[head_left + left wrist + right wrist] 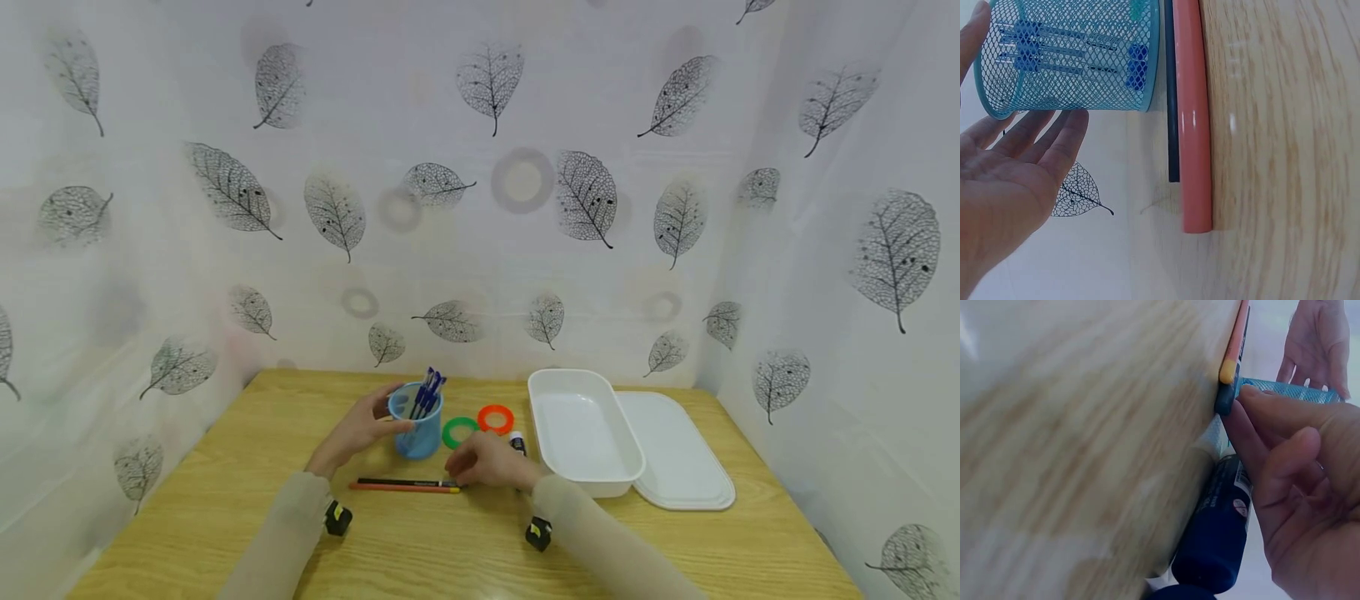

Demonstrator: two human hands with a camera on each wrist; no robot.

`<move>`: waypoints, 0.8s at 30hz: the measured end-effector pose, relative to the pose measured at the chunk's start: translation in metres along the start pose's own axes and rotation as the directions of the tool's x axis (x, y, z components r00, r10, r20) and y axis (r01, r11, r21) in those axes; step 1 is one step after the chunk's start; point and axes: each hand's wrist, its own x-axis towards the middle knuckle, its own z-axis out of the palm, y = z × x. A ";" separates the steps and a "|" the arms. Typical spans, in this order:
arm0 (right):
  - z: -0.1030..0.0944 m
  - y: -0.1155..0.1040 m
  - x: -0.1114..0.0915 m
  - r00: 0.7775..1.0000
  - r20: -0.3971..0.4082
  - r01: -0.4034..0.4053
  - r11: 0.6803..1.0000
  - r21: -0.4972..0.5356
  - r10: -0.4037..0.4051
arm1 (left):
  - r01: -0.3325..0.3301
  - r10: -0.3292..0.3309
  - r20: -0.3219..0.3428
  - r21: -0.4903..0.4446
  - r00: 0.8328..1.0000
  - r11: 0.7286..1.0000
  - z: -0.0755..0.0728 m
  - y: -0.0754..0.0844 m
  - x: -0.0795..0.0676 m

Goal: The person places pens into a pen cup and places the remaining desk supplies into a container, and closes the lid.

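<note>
My left hand (365, 427) holds a blue mesh pen cup (423, 440), thumb on the near side and fingers round the far side. Several clear pens with blue caps (426, 398) lean upright in the cup. In front of it a black pencil (397, 482) and an orange-red pencil (405, 489) lie side by side on the table. With thumb and index finger, my right hand (487, 461) pinches the right end of the black pencil (1225, 400). Close beside the right hand is a dark blue tube (1213, 525), partly hidden by that hand in the head view.
A green ring (447, 434) and an orange-red ring (496, 408) lie behind the right hand. To the right stands a white open box (581, 425), with its flat white lid (682, 458) beside it. A leaf-patterned curtain (465, 258) surrounds the wooden table (420, 550).
</note>
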 end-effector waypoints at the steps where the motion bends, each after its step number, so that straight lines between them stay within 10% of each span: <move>1: 0.000 -0.001 -0.001 1.000 0.005 0.004 1.000 -0.002 -0.004 | 0.003 -0.003 0.000 -0.001 1.000 1.000 0.000 0.000 0.000; 24: 0.008 -0.004 -0.005 0.996 0.036 0.087 0.961 -0.262 -0.081 | 0.018 -0.018 0.002 0.008 1.000 1.000 0.000 0.004 -0.001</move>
